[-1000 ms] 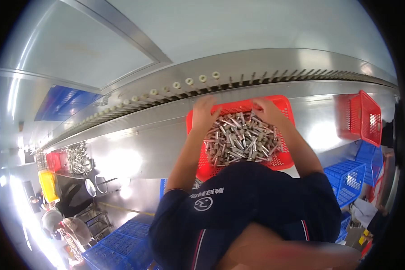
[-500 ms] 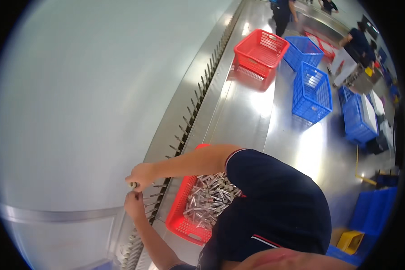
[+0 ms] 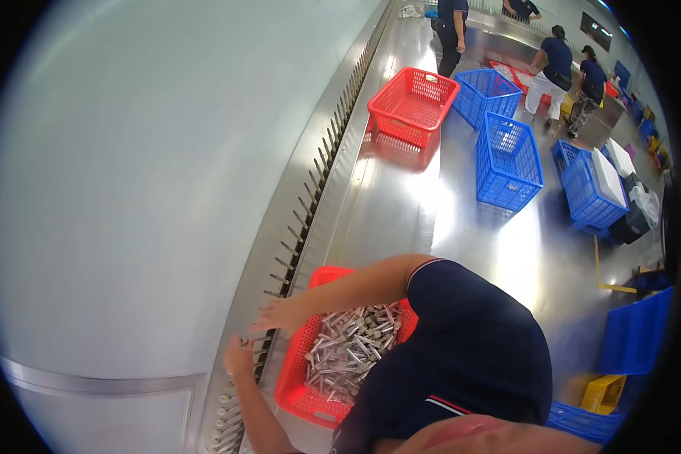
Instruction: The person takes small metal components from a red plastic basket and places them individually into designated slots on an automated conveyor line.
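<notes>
My right hand (image 3: 281, 315) is over the left rim of a red basket (image 3: 291, 371), fingers stretched out and apart, with nothing seen in it. Just below it, my left hand (image 3: 239, 357) is at the row of metal pegs (image 3: 284, 263), fingers drawn together around something too small to make out. Inside the basket lies a heap of small silvery tube-like parts (image 3: 348, 348) with pale ends. Pale pieces (image 3: 223, 412) sit on the pegs below my left hand, while the pegs above my right hand look bare.
A pale wall panel (image 3: 144, 189) runs along the peg row. Farther up the metal surface stand an empty red basket (image 3: 412, 125) and blue crates (image 3: 507, 178). Stacked blue crates (image 3: 594, 193) are at the right. Several people (image 3: 556, 64) work at the far end.
My hands were together by the wall panel holding a small pale-ended piece. Now they are apart; the right has moved toward the basket and opened, the left has moved to the pegs.
</notes>
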### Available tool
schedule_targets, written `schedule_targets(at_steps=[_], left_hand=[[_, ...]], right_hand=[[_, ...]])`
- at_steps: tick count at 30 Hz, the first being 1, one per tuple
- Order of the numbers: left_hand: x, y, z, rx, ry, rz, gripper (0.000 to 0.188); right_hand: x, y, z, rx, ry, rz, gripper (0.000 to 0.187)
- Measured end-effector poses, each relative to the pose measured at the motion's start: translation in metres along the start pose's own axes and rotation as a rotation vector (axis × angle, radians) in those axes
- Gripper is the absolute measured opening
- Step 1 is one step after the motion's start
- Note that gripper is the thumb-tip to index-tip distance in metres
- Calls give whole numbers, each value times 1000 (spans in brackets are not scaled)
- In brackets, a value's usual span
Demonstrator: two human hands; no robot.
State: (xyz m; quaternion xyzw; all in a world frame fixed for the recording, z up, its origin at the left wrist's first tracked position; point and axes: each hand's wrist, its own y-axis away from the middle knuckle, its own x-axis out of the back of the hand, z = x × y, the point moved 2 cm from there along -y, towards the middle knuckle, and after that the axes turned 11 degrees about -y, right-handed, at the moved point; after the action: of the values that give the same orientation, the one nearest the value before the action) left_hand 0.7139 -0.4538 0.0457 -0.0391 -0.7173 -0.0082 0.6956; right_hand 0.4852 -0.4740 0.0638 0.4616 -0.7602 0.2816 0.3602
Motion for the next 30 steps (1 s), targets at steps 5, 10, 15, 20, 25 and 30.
schedule_targets(at_steps=[5, 10, 15, 20, 25, 30], left_hand=[[5, -12, -41, 87, 260, 246, 33], [14, 57, 8, -179, 348, -69, 45], [-60, 115, 10, -140, 254, -57, 70], [-27, 94, -62, 213, -49, 365, 58], [-43, 48, -66, 174, 60, -138, 48], [2, 18, -48, 301, 580, -2, 30]], right_hand=[[-85, -17, 36, 77, -275, -91, 83], [-57, 20, 30, -176, -322, -73, 58], [-78, -8, 48, -171, -345, -98, 56], [-66, -97, 4, 118, 35, 234, 46], [-85, -157, 31, -154, 129, -198, 34], [-12, -137, 29, 13, -74, 410, 32]])
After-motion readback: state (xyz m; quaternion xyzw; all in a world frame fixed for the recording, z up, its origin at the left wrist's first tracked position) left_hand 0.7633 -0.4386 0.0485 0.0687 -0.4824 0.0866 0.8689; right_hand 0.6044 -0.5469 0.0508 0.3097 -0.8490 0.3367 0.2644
